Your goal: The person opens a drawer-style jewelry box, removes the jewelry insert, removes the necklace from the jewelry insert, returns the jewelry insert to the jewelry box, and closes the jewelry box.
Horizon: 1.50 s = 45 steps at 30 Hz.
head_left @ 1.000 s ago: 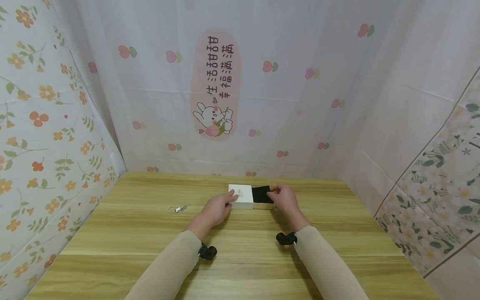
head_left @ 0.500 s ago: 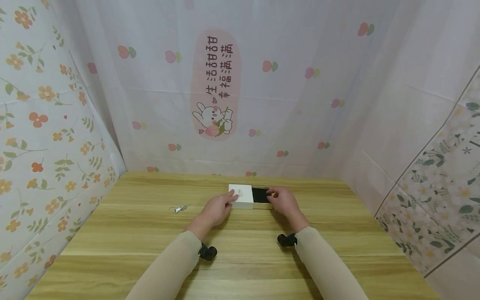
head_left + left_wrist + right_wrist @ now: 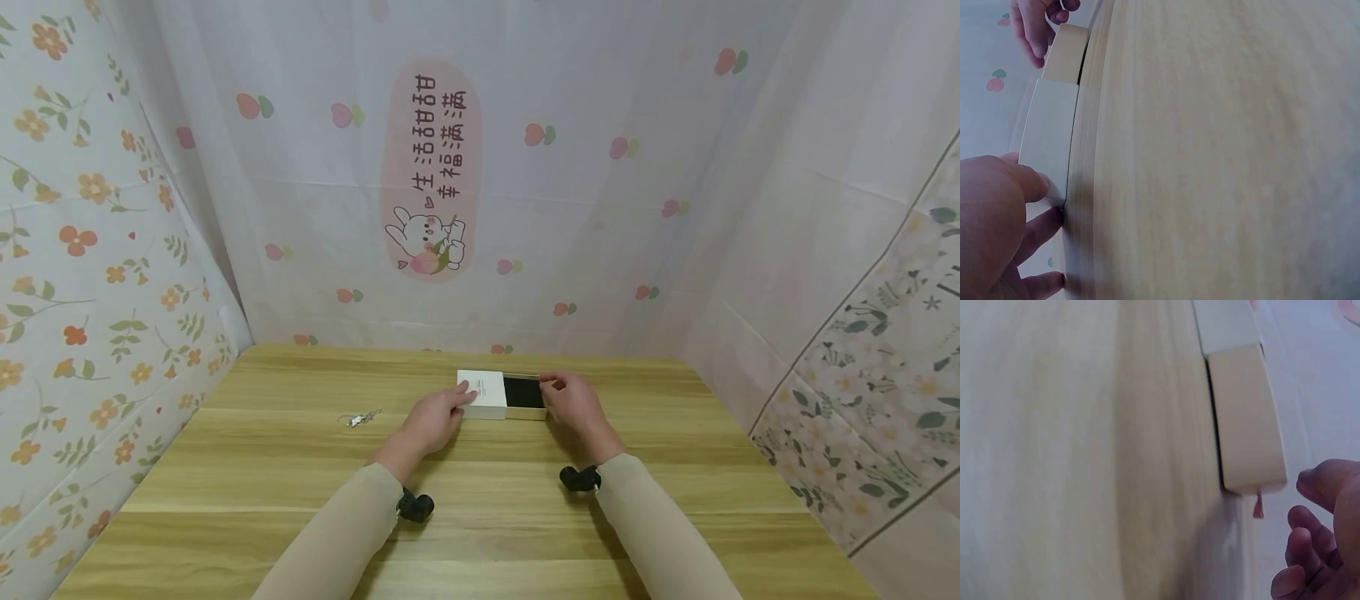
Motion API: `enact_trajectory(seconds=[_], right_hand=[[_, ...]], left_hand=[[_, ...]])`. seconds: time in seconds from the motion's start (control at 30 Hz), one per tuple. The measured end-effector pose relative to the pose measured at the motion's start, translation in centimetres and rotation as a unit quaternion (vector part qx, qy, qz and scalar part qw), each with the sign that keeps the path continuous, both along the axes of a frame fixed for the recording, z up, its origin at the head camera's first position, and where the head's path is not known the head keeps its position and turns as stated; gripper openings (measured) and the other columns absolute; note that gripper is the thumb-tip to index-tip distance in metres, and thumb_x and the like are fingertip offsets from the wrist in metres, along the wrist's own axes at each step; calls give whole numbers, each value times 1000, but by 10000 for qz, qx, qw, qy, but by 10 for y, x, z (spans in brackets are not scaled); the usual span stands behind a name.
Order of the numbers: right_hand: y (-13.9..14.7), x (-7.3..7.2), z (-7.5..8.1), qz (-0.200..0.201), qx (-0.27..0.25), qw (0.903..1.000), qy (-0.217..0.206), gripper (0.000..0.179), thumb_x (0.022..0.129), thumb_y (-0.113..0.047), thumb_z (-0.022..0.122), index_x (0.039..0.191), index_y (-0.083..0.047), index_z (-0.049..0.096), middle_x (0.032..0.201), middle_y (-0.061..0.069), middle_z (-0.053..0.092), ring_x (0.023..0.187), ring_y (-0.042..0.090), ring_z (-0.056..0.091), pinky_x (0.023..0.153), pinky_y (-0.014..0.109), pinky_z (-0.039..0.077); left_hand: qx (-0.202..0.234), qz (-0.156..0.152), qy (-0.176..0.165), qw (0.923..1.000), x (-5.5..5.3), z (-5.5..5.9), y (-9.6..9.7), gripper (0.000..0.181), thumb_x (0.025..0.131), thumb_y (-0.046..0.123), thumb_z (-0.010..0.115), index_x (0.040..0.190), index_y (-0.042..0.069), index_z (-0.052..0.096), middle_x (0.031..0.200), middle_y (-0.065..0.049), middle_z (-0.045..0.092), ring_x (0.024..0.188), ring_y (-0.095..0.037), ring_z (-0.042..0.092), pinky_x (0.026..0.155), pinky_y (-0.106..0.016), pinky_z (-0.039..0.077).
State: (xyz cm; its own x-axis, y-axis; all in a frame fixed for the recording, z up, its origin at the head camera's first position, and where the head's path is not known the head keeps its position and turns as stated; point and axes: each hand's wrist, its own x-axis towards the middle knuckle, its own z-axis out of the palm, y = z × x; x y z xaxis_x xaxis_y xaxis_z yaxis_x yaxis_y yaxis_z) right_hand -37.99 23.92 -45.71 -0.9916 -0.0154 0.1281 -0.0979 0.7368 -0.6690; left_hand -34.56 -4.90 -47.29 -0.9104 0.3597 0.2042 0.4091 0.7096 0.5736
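A white sliding gift box [image 3: 483, 392] lies near the back of the table with its cream inner drawer [image 3: 1247, 419] pulled out to the right. Inside the drawer a black pad [image 3: 522, 392] lies flat. My left hand [image 3: 438, 415] grips the left end of the white sleeve, thumb on its near side in the left wrist view. At the drawer's right end is my right hand [image 3: 572, 408], its thumb and bent fingers apart with nothing between them in the right wrist view. A small ribbon tab [image 3: 1259, 506] sticks out from that end of the drawer.
Left of the box, a small silvery chain-like piece of jewellery [image 3: 360, 418] lies on the wooden table [image 3: 480, 517]. A printed curtain [image 3: 600, 208] hangs right behind the table's back edge, with more patterned cloth on both sides.
The black pad, tilted up at its right side under my right fingers a second ago, now lies level in the drawer. My right hand has drawn back slightly right. The left hand keeps its place.
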Motion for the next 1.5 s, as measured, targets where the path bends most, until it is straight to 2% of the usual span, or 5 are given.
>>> enact_trajectory(seconds=[0.53,0.83,1.07,1.37,1.5], right_hand=[[21,-2,-6,402,274,9988,-86,28,111,-16,63,127,1,77,125,20,78,116,37,72,103,55,60],[19,-4,-10,577,558,9965,-248,23,109,-13,65,122,-2,81,122,16,80,103,28,72,90,46,61],[17,-7,-11,446,898,9950,-4,18,108,-13,68,113,-5,83,110,11,82,92,23,69,87,44,59],[12,-8,-10,378,1132,9927,199,18,107,-13,68,111,-4,82,112,15,82,106,34,75,101,55,59],[11,-9,-10,317,1142,9928,160,19,108,-13,68,114,-3,82,117,16,82,112,37,75,104,56,59]], left_hand=[[-93,-66,29,9999,0,0,-1,48,111,0,56,156,15,64,171,-8,49,147,-43,58,83,-35,49],[-38,-54,-22,10000,2,2,0,48,112,0,55,157,16,63,172,-8,48,83,-33,66,63,-28,37],[-88,-112,37,9999,3,3,-1,49,111,0,56,157,14,62,172,-10,48,112,-44,71,67,-28,39],[-40,-129,15,9999,2,2,-1,48,111,0,55,157,14,63,172,-10,48,96,-42,70,63,-27,35],[-65,-129,71,9999,3,2,-1,48,111,0,56,157,14,63,171,-10,49,122,-46,69,69,-30,41]])
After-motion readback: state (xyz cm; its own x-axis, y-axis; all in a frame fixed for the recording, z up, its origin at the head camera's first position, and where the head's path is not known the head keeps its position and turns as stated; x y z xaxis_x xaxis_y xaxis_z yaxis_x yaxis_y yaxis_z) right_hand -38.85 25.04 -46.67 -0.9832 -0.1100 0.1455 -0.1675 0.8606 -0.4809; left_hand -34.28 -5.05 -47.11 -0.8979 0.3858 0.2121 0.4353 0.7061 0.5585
